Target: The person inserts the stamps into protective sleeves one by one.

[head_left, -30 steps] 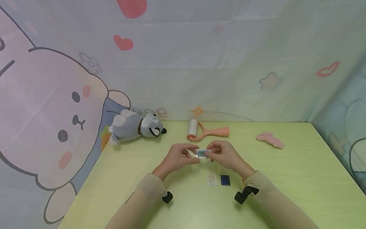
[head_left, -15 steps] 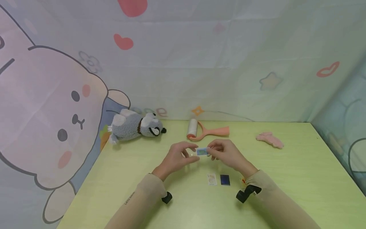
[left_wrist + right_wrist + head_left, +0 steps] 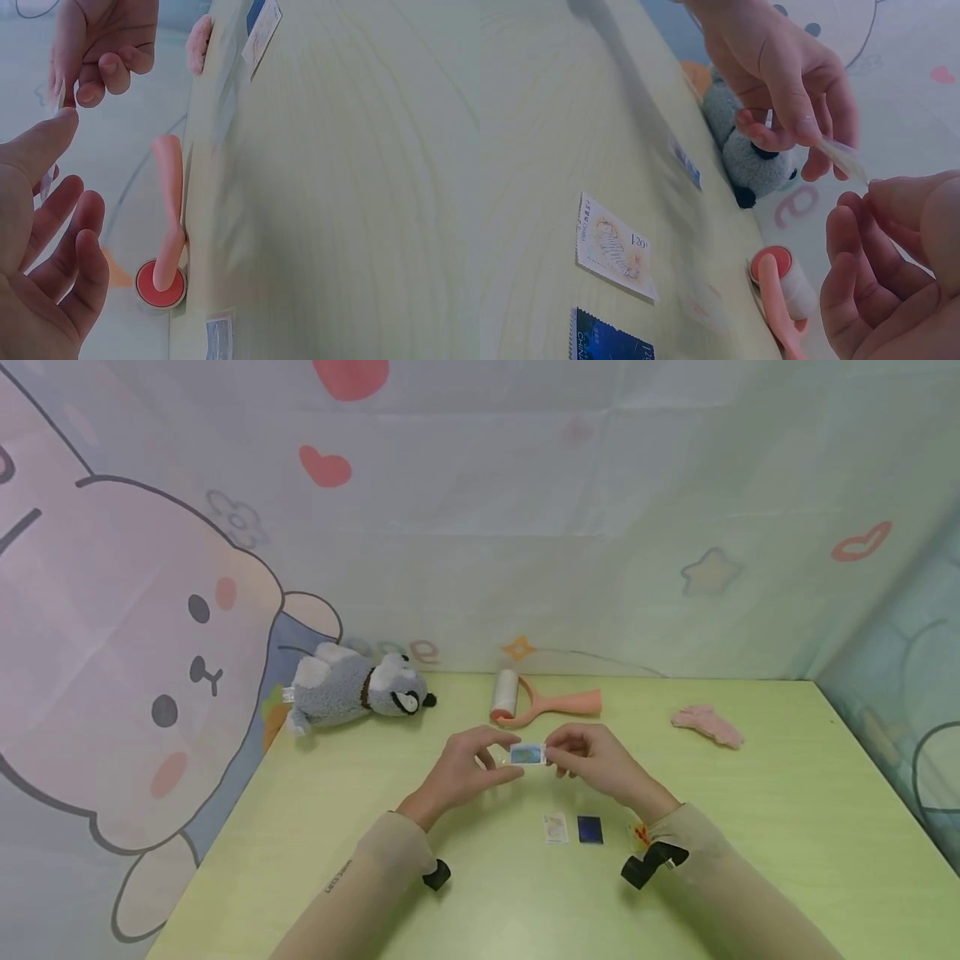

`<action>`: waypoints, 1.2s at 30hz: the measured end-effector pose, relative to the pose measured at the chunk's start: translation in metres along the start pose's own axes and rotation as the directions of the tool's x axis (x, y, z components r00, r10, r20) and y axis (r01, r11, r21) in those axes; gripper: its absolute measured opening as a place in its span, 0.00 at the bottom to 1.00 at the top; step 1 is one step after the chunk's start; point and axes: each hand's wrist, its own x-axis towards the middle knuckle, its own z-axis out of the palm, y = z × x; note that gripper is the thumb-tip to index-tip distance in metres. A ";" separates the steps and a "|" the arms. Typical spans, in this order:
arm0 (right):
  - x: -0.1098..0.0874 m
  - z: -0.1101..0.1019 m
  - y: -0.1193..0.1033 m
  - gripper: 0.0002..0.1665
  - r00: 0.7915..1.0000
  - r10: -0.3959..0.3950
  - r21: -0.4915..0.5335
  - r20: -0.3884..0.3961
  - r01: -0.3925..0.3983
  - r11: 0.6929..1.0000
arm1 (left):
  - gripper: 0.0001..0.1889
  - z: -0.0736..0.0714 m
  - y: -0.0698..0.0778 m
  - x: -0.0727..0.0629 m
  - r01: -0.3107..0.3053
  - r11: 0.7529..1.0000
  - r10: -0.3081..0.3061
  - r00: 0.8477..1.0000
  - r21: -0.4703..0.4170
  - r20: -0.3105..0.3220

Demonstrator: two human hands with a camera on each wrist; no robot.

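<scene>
A small postage stamp with a blue-green picture and white border is held up between both hands, above the table. My left hand pinches its left side between thumb and fingers, and a bit of clear film glints there. The fingertips of my right hand pinch its right edge. Seen from the right wrist, the held stamp is nearly edge-on and looks pale and glossy. Below the hands lie a white stamp marked 1.20 and a dark blue stamp. A yellow-and-red stamp is partly hidden by the right wrist.
Another stamp lies on the table beneath the left hand. Along the back of the table are a grey-and-white plush toy, a lint roller with an orange handle, and a pink cloth-like item. A printed curtain hangs behind.
The right thumb has slid off the stamp's picture to its right edge, uncovering more of it. The stamp has shifted slightly left and up, and the right forearm uncovers more of the yellow-and-red stamp.
</scene>
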 end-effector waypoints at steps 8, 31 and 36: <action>0.000 0.002 0.004 0.10 0.999 -0.010 0.018 0.053 0.009 1.000 | 0.22 0.001 -0.001 -0.002 0.011 1.000 -0.011 1.000 -0.007 0.005; 0.002 0.006 0.001 0.15 0.997 -0.023 0.018 0.077 0.021 1.000 | 0.23 0.006 0.002 0.001 -0.017 1.000 0.016 0.998 0.024 0.067; 0.002 0.006 0.000 0.16 0.997 -0.022 0.009 0.068 0.021 1.000 | 0.17 0.005 0.005 0.001 0.022 1.000 -0.022 0.998 -0.001 0.065</action>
